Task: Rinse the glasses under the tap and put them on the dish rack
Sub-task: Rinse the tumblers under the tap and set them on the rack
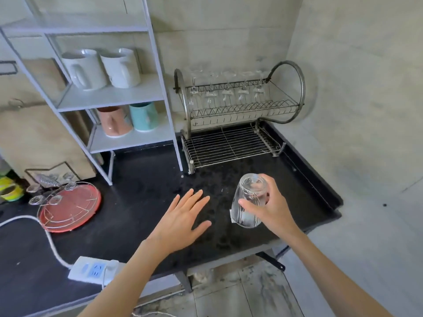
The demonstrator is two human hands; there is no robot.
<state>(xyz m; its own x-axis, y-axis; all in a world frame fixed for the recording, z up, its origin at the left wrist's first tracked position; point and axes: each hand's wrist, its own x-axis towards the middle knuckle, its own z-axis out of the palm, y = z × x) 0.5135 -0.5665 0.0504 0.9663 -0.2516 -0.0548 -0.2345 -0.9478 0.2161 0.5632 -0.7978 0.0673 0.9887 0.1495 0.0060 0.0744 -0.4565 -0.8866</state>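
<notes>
My right hand (272,208) grips a clear drinking glass (248,200) upside down, its base uppermost, above the black counter (142,202) in front of the dish rack. My left hand (183,221) hovers flat over the counter to the left of the glass, fingers spread and holding nothing. The two-tier metal dish rack (231,143) stands at the back right corner. Several clear glasses (226,94) sit upside down in a row on its upper tier. Its lower wire shelf holds nothing. No tap is in view.
A white shelf unit (119,97) with mugs stands left of the rack. A red round tray with a wire holder (69,208) lies at the left. A white power strip (93,272) and cord sit near the counter's front edge. Tiled walls close the corner.
</notes>
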